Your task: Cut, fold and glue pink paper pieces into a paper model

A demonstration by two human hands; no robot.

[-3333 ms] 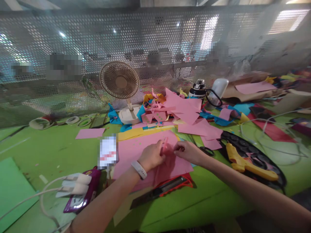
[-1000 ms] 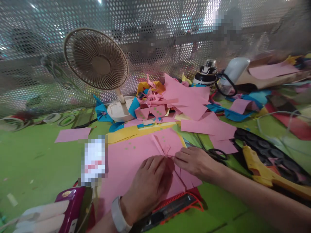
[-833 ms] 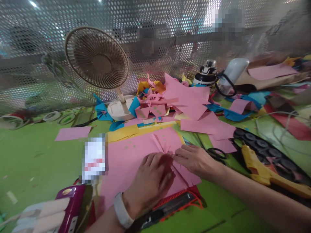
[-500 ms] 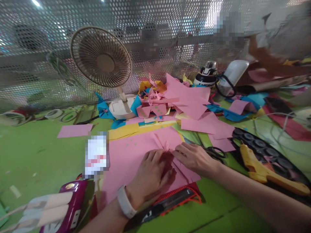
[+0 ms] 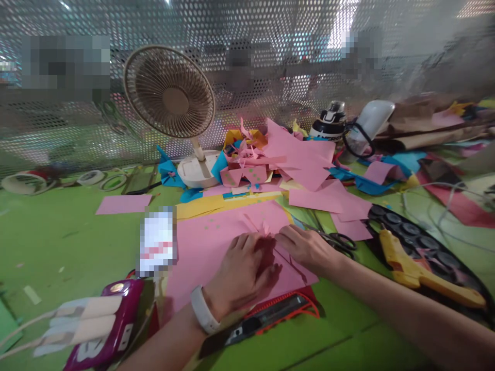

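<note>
My left hand, with a white wristband, lies fingers-down on a small folded pink paper piece that rests on a large pink sheet. My right hand presses the same piece from the right with its fingertips. Both hands meet at the folds; most of the piece is hidden under the fingers. Just right of my right hand lie black scissors.
A utility knife lies near the front edge. A yellow glue gun rests on a black tray at right. A desk fan, a heap of pink, blue and yellow paper scraps, tape rolls and a purple device surround the green table.
My hands went from holding the folded piece up to pressing it flat on the sheet. In the last second they barely move; the view shifts slightly.
</note>
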